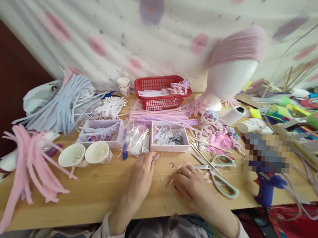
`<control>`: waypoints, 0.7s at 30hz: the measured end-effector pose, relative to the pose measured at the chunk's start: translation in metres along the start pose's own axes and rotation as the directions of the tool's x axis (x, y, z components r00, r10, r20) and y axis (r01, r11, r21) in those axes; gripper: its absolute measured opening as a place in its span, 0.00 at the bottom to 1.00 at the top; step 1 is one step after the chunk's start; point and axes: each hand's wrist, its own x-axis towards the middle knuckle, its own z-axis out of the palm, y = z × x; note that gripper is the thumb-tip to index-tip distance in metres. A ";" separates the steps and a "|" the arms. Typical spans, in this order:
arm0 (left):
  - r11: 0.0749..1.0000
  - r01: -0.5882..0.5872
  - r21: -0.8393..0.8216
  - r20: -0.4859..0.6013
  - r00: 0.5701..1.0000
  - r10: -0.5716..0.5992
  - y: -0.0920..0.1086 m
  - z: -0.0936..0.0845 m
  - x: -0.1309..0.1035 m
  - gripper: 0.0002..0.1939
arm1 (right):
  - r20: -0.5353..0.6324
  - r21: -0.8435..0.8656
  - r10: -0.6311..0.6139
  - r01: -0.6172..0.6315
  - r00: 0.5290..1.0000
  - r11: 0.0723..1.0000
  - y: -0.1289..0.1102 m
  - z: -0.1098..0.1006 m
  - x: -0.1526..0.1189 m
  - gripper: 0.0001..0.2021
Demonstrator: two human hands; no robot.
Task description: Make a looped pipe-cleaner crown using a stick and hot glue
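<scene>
Pinching a slim greyish sliver (156, 157), left hand (142, 172) rests near right hand (189, 180), whose grip is unclear.

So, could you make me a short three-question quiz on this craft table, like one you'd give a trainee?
1. True or false: the red basket stands farther from the near edge of the table than the open scissors do.

2. Which of these is nearest the right hand?
A) the blue pen
B) the open scissors
C) the panda card

3. Fill in the colour: the top of the white mannequin head is wrapped in ____ fabric.

Key: 1 true; 2 B; 3 pink.
</scene>
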 end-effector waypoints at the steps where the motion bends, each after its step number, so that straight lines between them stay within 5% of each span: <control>1: 0.999 -0.006 0.037 0.023 1.000 0.005 -0.001 0.003 0.001 0.17 | -0.018 0.032 0.022 -0.022 1.000 0.999 0.006 -0.005 -0.005 0.10; 3: 0.995 -0.017 0.100 0.058 0.998 0.011 -0.004 0.007 0.001 0.20 | -0.168 0.012 0.125 -0.125 0.978 0.992 0.024 -0.013 -0.008 0.09; 5: 0.989 -0.023 0.146 0.078 0.997 0.012 -0.006 0.009 -0.001 0.21 | -0.361 -0.051 0.223 -0.258 0.906 0.965 0.046 -0.015 -0.004 0.08; 7: 0.984 -0.019 0.179 0.083 0.997 0.004 -0.005 0.008 -0.002 0.20 | -0.434 -0.074 0.257 -0.319 0.863 0.945 0.065 -0.013 0.007 0.08; 21: 0.987 0.092 0.133 0.076 0.992 -0.103 -0.002 -0.012 0.009 0.04 | -0.419 0.155 0.383 -0.351 0.823 0.924 0.080 0.010 0.053 0.10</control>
